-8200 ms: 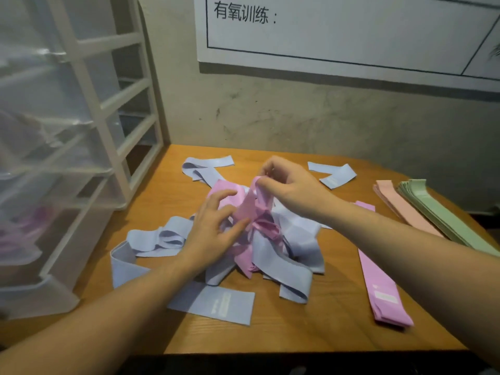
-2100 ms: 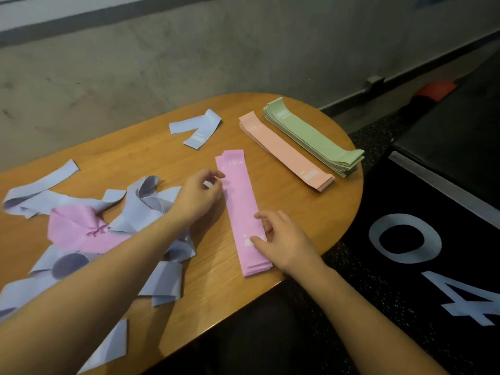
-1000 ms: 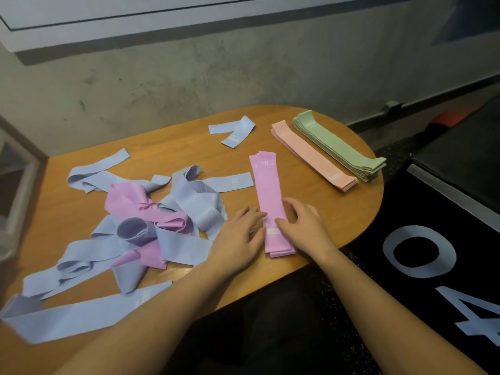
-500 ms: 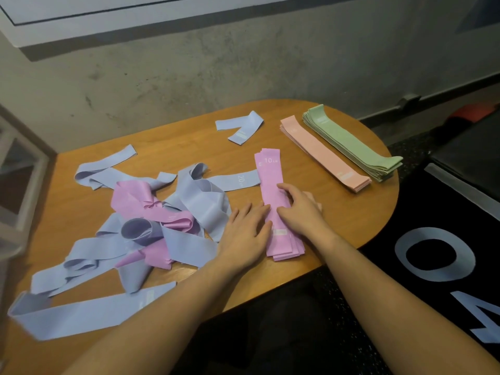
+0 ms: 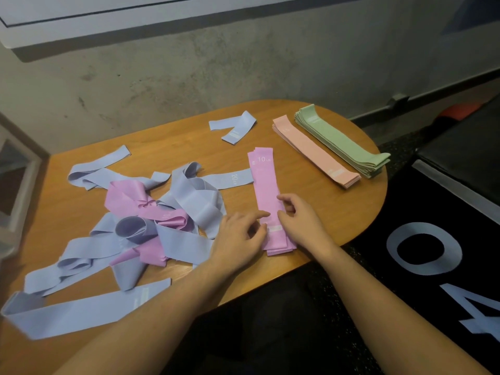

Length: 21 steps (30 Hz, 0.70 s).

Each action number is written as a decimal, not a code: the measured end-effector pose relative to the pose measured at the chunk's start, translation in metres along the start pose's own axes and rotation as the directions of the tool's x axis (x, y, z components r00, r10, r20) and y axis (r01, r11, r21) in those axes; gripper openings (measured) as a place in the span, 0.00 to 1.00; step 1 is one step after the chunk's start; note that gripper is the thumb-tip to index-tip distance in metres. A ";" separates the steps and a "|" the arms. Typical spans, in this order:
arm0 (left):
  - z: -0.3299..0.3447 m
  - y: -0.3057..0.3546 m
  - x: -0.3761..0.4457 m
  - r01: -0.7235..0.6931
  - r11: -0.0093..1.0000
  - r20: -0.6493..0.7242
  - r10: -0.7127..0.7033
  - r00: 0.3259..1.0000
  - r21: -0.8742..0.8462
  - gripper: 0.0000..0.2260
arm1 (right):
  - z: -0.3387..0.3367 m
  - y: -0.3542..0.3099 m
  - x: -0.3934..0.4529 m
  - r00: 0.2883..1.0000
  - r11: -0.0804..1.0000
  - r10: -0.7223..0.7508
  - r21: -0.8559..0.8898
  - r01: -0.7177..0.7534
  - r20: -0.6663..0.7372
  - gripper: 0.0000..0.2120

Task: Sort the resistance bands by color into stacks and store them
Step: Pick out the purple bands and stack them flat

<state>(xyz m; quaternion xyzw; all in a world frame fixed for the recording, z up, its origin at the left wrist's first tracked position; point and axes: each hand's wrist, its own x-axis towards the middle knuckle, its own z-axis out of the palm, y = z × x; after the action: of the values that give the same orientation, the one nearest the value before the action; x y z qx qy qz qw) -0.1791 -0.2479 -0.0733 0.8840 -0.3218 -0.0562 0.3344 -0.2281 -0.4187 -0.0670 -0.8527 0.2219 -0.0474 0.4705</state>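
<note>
both hands rest on the near end of the pink stack [image 5: 263, 190] on the table [image 5: 338, 212]: left hand [image 5: 240, 239] with loosely bent fingers touching its edge, right hand [image 5: 300, 220] half curled, gripping nothing. unsorted pile [image 5: 151, 217] lies left, peach stack [image 5: 313, 150] and green stack [image 5: 341, 142] right.

The table [image 5: 173, 142] is warm orange-brown wood with a fine grain; on it the flat stack of bands between the hands [image 5: 266, 196] is pink-lilac, printed "10 LB" in white at its far end, while the peach stack [image 5: 313, 150] is pale salmon and the green stack [image 5: 343, 142] is a soft sage green — each with a small whitish label. The loose tangle [image 5: 189, 198] is mostly periwinkle blue with pink-lilac bands [image 5: 135, 201] twisted through it, one blue strip marked "20 LB" in white; the wall [image 5: 243, 63] is mottled grey concrete, and the floor mat [image 5: 433, 266] is black with large pale-blue numerals — "0" and "4".
</note>
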 end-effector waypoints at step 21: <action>-0.125 -0.093 -0.031 -0.066 0.993 -0.467 0.105 0.878 0.099 0.10 | 0.087 -0.104 -0.017 0.954 0.947 -0.284 0.186 0.263 0.095 0.12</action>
<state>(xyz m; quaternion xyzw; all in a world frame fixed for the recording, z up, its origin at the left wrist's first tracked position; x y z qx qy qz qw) -0.1152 -0.1070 -0.0389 0.8687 -0.2717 0.1882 0.3689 -0.1840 -0.2962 -0.0274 -0.8329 0.0676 -0.0793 0.5436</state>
